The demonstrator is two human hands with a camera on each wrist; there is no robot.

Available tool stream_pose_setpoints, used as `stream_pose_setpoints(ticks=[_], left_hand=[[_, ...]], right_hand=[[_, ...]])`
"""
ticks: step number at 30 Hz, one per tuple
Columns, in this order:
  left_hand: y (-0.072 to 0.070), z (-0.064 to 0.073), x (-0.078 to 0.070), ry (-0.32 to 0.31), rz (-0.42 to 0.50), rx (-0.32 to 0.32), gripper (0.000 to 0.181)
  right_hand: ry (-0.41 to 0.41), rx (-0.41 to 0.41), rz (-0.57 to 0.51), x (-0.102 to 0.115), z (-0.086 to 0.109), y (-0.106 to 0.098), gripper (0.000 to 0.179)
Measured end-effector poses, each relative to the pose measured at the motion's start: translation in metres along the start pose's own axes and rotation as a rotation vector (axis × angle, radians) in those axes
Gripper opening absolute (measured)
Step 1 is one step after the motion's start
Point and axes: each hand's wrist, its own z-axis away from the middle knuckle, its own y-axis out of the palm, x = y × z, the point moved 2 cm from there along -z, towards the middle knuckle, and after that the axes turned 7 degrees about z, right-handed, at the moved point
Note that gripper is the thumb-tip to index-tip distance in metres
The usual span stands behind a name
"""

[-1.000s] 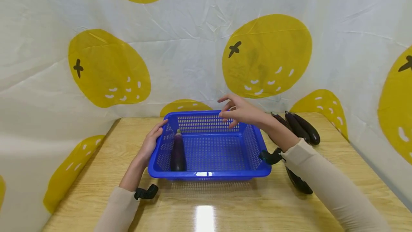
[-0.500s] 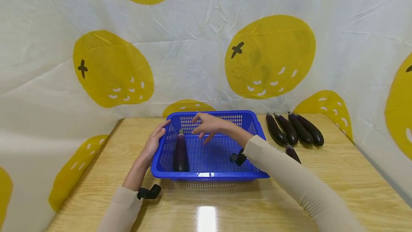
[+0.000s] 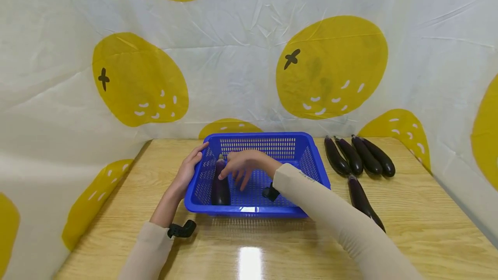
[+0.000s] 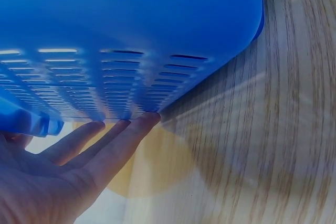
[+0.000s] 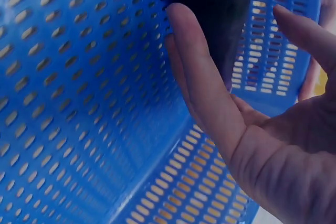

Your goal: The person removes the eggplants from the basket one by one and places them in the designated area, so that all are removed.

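A blue perforated plastic basket (image 3: 249,209) stands on the table. Inside it, along the left wall, lies one dark purple eggplant (image 3: 220,187). My left hand (image 3: 187,171) rests at the basket's left side; the left wrist view shows its fingers (image 4: 113,148) extended against the outer wall. My right hand (image 3: 246,165) reaches down into the basket just right of the eggplant. In the right wrist view its fingers (image 5: 194,61) are fairly straight beside the eggplant (image 5: 218,19), with the thumb spread apart on the other side. Whether they touch it I cannot tell.
Right of the basket, several eggplants (image 3: 365,157) lie side by side on the wooden table (image 3: 218,249). Another eggplant (image 3: 362,200) lies nearer, partly behind the right sleeve (image 3: 330,217). A white curtain (image 3: 233,81) with yellow fruit prints hangs behind the table.
My right hand has moved left and down, from above the basket's far right rim to beside the eggplant inside. My left hand stays at the basket's left side.
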Motion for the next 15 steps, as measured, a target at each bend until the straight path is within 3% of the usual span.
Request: stream_pose_setpoints(ticks=[7,15], left_hand=[[0.001,0.002,-0.006,-0.007,0.012,0.021,0.045],[-0.002,-0.003,0.002,0.003,0.01,0.013,0.044]], right_hand=[[0.016,0.04,-0.041,0.006,-0.009,0.012,0.092],[0.042,0.019,-0.096,0.005,-0.018,0.019,0.106]])
